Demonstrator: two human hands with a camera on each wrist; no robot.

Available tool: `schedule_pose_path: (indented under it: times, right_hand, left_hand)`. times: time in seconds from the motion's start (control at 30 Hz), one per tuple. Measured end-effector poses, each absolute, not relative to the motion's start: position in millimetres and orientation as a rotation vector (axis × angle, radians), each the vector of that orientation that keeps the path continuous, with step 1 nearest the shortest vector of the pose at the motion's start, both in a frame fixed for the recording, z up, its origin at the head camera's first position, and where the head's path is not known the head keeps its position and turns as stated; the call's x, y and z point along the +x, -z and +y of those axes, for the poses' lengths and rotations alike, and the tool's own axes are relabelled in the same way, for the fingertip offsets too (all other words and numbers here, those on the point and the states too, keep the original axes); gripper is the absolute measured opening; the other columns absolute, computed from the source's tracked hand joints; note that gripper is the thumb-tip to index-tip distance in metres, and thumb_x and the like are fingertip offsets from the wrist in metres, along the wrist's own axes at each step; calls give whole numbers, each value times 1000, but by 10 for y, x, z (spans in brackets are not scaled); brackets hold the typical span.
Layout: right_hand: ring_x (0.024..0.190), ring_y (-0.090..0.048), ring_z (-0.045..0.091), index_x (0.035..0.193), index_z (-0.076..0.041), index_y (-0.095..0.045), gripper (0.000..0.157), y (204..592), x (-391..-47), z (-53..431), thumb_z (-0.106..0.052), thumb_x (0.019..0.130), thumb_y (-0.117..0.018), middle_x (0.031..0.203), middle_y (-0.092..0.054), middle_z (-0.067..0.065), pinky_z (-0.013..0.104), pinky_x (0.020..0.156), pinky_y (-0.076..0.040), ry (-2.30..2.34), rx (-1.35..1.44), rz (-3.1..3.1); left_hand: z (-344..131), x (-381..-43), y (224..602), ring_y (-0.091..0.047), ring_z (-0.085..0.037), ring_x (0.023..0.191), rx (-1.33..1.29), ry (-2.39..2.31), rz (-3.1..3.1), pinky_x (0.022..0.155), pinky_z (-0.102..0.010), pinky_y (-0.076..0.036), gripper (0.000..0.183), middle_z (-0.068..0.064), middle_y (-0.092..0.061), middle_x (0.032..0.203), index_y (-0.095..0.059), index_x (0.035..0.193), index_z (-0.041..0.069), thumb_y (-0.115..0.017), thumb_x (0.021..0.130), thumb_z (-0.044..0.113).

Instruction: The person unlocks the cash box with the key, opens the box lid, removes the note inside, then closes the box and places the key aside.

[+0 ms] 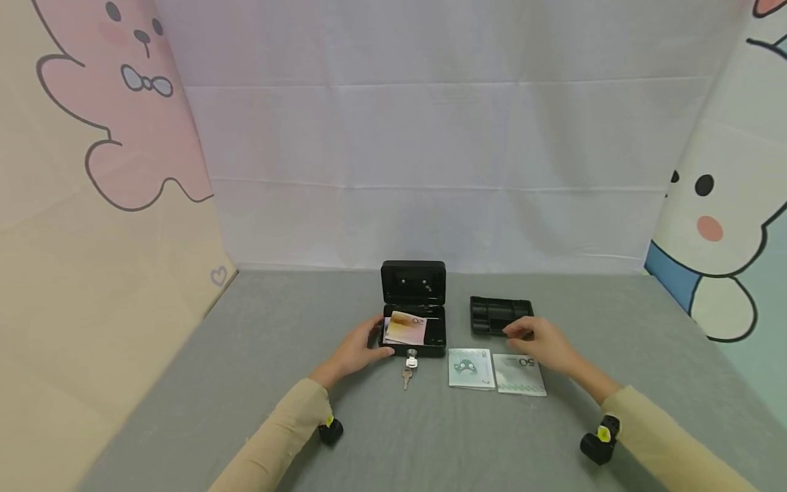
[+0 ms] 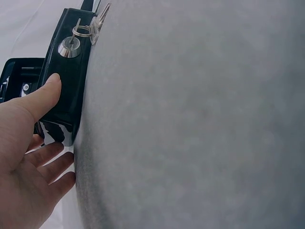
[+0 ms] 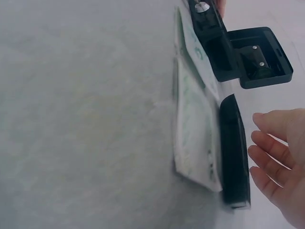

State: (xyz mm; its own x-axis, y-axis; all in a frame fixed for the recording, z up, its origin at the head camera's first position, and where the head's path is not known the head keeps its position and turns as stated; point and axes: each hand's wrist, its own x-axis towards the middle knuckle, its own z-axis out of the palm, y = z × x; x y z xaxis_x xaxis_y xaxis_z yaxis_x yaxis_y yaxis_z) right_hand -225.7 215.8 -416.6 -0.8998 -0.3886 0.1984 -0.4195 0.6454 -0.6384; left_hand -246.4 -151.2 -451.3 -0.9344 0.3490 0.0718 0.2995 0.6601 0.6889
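An open black cash box [image 1: 435, 333] with its lid [image 1: 414, 281] raised stands mid-table. Banknotes [image 1: 406, 329], a 20 on top, lie in its left part. My left hand [image 1: 359, 350] holds the box's left front corner, thumb on the front face [image 2: 71, 90] and fingers along the side. A silver lock [image 2: 69, 47] sits in that face, with keys [image 2: 96, 26] hanging from a ring. My right hand [image 1: 536, 342], holding nothing, hovers at the near right corner of a black compartment tray [image 1: 492, 316]. Its fingers [image 3: 269, 148] are loosely bent and apart from the tray.
Two stacks of banknotes lie in front of the tray: a pale one [image 1: 471, 369] beside the box and a green 50 stack [image 1: 519, 378] under the right hand. A grey cloth [image 1: 277, 307] covers the table. Behind it hangs a white curtain [image 1: 369, 137].
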Motion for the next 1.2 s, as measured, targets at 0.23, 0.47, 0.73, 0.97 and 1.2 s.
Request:
schedule_pose_path:
  times: [0.23,0.47,0.73,0.97,1.2]
  right_hand:
    - [83,-59,20,104,2,-64,25,4019,-2372,1980,-15,86,-63,95,-64,9,28,67,-50,-1056,742,-2834]
    - [84,-59,21,106,2,-63,28,3980,-2498,1657,-17,87,-62,96,-64,9,31,69,-50,-1083,765,-2847]
    - [84,-59,19,106,1,-64,30,3981,-2590,1179,-21,86,-63,97,-64,8,32,70,-50,-1136,828,-2836]
    - [81,-59,17,102,2,-64,26,4072,-2687,817,-17,84,-65,95,-64,11,30,71,-52,-1172,885,-2787]
    - [79,-59,16,97,1,-65,19,4268,-2773,617,-9,82,-67,90,-64,8,29,69,-51,-1165,875,-2753]
  left_hand:
    - [-1509,-2469,4517,-41,-31,124,560,-1147,2803,101,-44,-35,74,-19,-41,136,-33,137,-3,-70,80,27]
    - [-1512,-2474,4511,-40,-30,125,555,-1131,2810,102,-44,-34,74,-19,-41,136,-33,137,-2,-70,81,27]
    - [-1519,-2483,4507,-40,-30,125,581,-1101,2826,102,-44,-34,74,-19,-41,136,-33,137,-3,-69,81,28]
    - [-1532,-2480,4507,-41,-31,124,580,-1117,2824,101,-44,-35,73,-19,-42,135,-33,137,-3,-69,81,28]
    - [-1539,-2481,4495,-43,-31,121,631,-1144,2804,99,-44,-37,73,-20,-43,134,-33,136,-4,-69,81,27]
